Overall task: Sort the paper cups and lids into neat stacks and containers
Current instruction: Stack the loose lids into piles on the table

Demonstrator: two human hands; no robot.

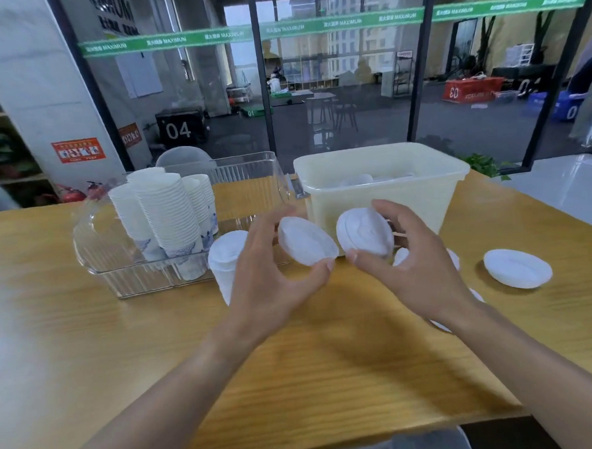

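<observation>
Holding one white lid [307, 241] in the left hand [273, 277], pinched between thumb and fingers, tipped up on its edge. Holding another white lid [364, 232] in the right hand [409, 263], fingers curled round it the same way. Both up above the wooden table [88, 338], close side by side, nearly touching (a little blurry, so hard to tell if the two lids meet). Just behind the hands, a pale tub [382, 192] with more lids inside. To the left, a clear bin [125, 264] full of stacked paper cups [170, 213], leaning in tall white rows, some with blue marks low down. Right in front of that bin, a short stack of upside-down cups [225, 259], partly hidden by the left hand. Off to the right on the table, one loose lid [518, 267] lying flat, and a few more peeking out from under the right hand and wrist.
</observation>
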